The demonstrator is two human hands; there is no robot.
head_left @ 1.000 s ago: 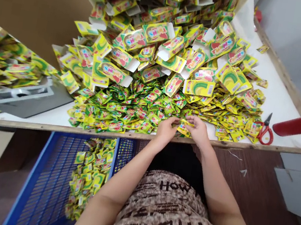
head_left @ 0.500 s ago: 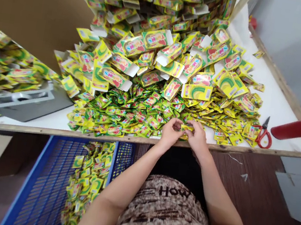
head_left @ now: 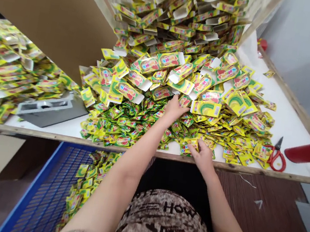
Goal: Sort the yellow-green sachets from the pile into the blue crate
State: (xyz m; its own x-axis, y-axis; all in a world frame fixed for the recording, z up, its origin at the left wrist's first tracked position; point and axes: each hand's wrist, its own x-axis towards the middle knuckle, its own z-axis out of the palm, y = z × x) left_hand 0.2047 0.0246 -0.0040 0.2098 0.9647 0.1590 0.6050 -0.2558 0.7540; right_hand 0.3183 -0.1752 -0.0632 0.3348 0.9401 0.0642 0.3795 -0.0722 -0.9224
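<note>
Near the worktop's (head_left: 295, 124) front edge the right hand (head_left: 204, 156) pinches a yellow packet (head_left: 191, 141), while the nearer left hand (head_left: 174, 110), whose grip I cannot tell, is at a small box (head_left: 185, 101) farther back, long axis partly hidden.

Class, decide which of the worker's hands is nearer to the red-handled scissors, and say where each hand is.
Right. The right hand is left of the scissors, with yellow packets lying between; the left hand is farther left and farther forward, at the small boxes.
</note>
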